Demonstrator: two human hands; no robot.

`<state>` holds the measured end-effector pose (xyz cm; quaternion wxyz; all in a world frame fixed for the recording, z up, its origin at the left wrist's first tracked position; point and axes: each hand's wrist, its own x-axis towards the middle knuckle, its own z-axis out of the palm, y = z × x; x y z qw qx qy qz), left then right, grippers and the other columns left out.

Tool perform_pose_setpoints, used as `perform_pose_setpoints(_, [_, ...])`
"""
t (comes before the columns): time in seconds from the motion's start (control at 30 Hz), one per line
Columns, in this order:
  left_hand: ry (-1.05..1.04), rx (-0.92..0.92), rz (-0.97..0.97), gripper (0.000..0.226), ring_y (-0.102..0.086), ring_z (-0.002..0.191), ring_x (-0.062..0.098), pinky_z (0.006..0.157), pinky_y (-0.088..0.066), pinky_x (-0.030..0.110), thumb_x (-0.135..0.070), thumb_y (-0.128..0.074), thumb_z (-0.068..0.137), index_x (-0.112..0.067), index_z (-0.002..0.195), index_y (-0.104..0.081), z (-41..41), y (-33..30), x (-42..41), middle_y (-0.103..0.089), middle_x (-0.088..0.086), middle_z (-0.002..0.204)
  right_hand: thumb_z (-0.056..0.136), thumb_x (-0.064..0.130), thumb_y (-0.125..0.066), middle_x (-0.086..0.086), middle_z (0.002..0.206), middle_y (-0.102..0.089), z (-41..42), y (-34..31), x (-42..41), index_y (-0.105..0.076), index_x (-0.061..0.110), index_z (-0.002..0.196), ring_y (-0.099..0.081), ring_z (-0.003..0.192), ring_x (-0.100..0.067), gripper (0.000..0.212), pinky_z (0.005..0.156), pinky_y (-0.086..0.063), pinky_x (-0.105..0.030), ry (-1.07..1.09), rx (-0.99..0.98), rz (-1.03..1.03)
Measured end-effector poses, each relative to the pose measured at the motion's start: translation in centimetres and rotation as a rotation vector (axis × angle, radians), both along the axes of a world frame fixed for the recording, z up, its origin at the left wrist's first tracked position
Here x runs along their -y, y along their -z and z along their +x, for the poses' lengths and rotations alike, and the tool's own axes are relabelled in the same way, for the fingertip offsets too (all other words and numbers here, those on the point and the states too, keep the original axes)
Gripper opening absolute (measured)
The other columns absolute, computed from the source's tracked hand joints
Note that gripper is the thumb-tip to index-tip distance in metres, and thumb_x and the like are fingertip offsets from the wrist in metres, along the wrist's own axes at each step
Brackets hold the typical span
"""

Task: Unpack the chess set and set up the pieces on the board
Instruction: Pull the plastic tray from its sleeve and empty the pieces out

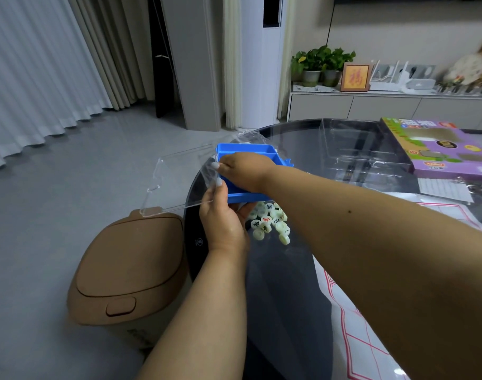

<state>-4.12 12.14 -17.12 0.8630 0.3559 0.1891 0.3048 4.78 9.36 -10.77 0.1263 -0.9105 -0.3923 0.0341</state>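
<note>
A blue plastic tray (246,152) is held tilted over the left edge of the dark round table (297,149). My right hand (244,171) grips the tray from above. My left hand (223,218) pinches the clear plastic lid (177,182), which juts out leftward past the table edge. Below the tray lies a pile of several pale round chess pieces (270,220) with black and red characters. The white paper board (355,338) with red lines lies at the lower right under my right forearm.
A brown bin with a closed lid (127,270) stands on the floor left of the table. A purple game box (440,149) and a clear plastic insert (355,149) lie at the table's far right. A printed sheet (445,189) lies beside them.
</note>
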Motion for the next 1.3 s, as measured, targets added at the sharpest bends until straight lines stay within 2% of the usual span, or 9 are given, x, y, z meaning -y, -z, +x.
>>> perform_pose_setpoints(0.1, [0.003,-0.006,0.009,0.034,-0.063,0.099,0.036,0.06,-0.058,0.032,-0.021,-0.045,0.1,0.001,0.124,-0.056,0.0,0.1,0.0,-0.06,0.028,0.12,0.103,0.038,-0.025,0.001,0.089,-0.049,-0.2,-0.2,0.3,-0.044,0.016,0.091,-0.044,0.083,-0.014,0.031,0.07,-0.03,-0.025,-0.042,0.007,-0.021])
perform_pose_setpoints(0.23, [0.015,-0.009,0.049,0.032,-0.066,0.091,0.029,0.064,-0.058,0.035,-0.024,-0.046,0.1,-0.002,0.119,-0.059,0.1,0.3,0.0,-0.065,0.019,0.104,0.102,0.043,-0.026,0.002,0.087,-0.053,0.1,0.1,0.3,-0.047,0.021,0.088,-0.047,0.083,-0.015,0.033,0.074,-0.031,-0.027,-0.029,-0.033,0.027])
perform_pose_setpoints(0.4, [0.025,0.004,0.069,0.032,-0.068,0.084,0.025,0.071,-0.058,0.038,-0.023,-0.047,0.1,-0.001,0.118,-0.06,0.1,0.3,0.1,-0.067,0.015,0.096,0.101,0.041,-0.032,0.007,0.067,-0.043,0.6,0.6,0.6,-0.036,0.026,0.065,-0.043,0.073,-0.015,0.04,0.065,-0.031,-0.027,-0.004,-0.044,0.103])
perform_pose_setpoints(0.63, [0.038,0.019,0.046,0.031,-0.067,0.088,0.027,0.069,-0.058,0.036,-0.02,-0.046,0.1,-0.002,0.121,-0.059,0.2,0.1,0.2,-0.066,0.018,0.105,0.099,0.039,-0.039,0.003,0.066,-0.041,1.2,0.4,0.7,-0.041,0.013,0.071,-0.04,0.067,-0.015,0.038,0.058,-0.029,-0.027,0.055,-0.028,0.187])
perform_pose_setpoints(0.73, [0.032,0.028,0.053,0.029,-0.067,0.092,0.03,0.07,-0.058,0.038,-0.02,-0.047,0.1,-0.003,0.119,-0.059,0.2,0.1,0.3,-0.066,0.018,0.106,0.098,0.038,-0.041,0.0,0.065,-0.042,1.6,0.3,0.9,-0.039,0.013,0.071,-0.036,0.058,-0.013,0.038,0.056,-0.028,-0.029,0.165,-0.136,0.364])
perform_pose_setpoints(0.83, [0.009,0.04,0.038,0.027,-0.065,0.097,0.035,0.075,-0.057,0.045,-0.019,-0.046,0.1,-0.003,0.118,-0.057,0.2,0.0,0.2,-0.066,0.017,0.106,0.098,0.037,-0.043,-0.002,0.065,-0.043,2.5,0.2,1.6,-0.042,0.013,0.072,-0.039,0.061,-0.019,0.035,0.06,-0.033,-0.03,0.249,-0.274,0.655])
perform_pose_setpoints(0.93, [-0.03,0.034,0.034,0.031,-0.066,0.102,0.032,0.081,-0.057,0.047,-0.02,-0.046,0.1,-0.004,0.125,-0.054,0.2,-0.1,0.1,-0.066,0.014,0.108,0.098,0.037,-0.042,0.001,0.06,-0.039,3.1,-0.2,2.6,-0.035,0.018,0.064,-0.036,0.059,-0.019,0.039,0.058,-0.031,-0.029,0.329,-0.237,0.801])
perform_pose_setpoints(1.13, [-0.144,0.03,-0.003,0.031,-0.067,0.102,0.023,0.081,-0.058,0.042,-0.023,-0.047,0.1,-0.01,0.127,-0.053,0.1,-0.2,-0.3,-0.066,0.007,0.112,0.1,0.04,-0.035,0.001,0.064,-0.043,3.7,1.0,4.7,-0.048,0.007,0.086,-0.038,0.06,-0.015,0.038,0.055,-0.029,-0.031,0.504,-0.097,0.851])
perform_pose_setpoints(1.3, [-0.265,0.066,-0.046,0.014,-0.068,0.099,0.017,0.079,-0.058,0.036,-0.026,-0.047,0.1,-0.02,0.11,-0.054,0.0,0.0,-0.9,-0.066,0.002,0.107,0.101,0.039,-0.032,-0.001,0.07,-0.046,3.4,2.8,5.5,-0.049,0.01,0.093,-0.047,0.071,-0.024,0.035,0.06,-0.032,-0.032,0.516,0.019,0.561])
